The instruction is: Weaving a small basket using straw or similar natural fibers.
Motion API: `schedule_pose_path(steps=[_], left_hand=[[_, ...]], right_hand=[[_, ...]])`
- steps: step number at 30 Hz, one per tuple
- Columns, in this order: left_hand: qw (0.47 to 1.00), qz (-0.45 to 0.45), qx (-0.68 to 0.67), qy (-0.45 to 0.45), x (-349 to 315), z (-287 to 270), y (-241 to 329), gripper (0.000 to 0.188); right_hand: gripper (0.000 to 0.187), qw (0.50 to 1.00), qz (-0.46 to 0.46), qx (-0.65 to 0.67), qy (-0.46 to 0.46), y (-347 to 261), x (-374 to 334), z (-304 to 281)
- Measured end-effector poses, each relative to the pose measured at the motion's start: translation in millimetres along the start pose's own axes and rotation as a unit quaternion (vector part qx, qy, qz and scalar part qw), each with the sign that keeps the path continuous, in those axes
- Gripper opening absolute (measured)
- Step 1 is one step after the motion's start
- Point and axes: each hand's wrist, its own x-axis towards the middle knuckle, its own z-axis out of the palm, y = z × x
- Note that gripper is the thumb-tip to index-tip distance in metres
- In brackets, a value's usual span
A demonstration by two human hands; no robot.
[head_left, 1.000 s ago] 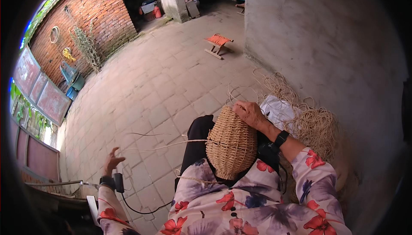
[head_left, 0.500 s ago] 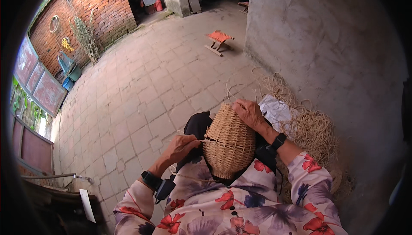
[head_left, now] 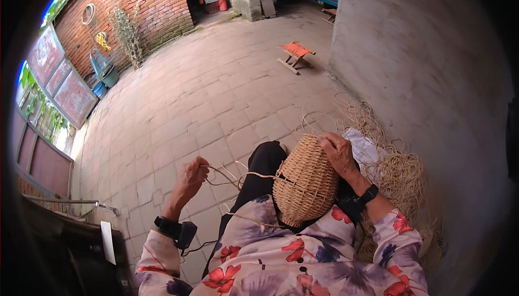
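Woven basket [head_left: 305, 185] rests on the lap [head_left: 265, 158], body largely formed; finishing judged outstanding. Left hand [head_left: 192, 173]: fingers closed on a cord [head_left: 259, 175] running to the basket's side. Right hand [head_left: 339, 154]: fingers gripping its far end. A second cord [head_left: 251, 220] lies loose

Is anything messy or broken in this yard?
Yes: the tan cord heap beside the grey plaster wall looks tangled, with stray loops. The reddish metal panel at left has patchy, worn paint. The tan woven basket looks undamaged.
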Motion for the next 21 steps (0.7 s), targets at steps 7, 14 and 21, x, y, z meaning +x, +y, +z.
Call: schedule_pose_path(steps=[7, 14, 21], left_hand=[[0.906, 0.287, 0.298, 0.093, -10, -13, 87, 0.021], [0.990, 0.125, -0.055, -0.037, -1, 32, 114, 0.014], [0.898, 0.032, -0.389, -0.206, 32, 111, 76, 0.011]], right_hand=[[0.024, 0.997, 0.068, 0.035, 0.002, -24, 1, -8], [0.023, 0.998, 0.056, 0.017, 0.014, -26, 1, -9], [0.023, 0.999, 0.037, 0.017, 0.025, -39, 2, -12]])
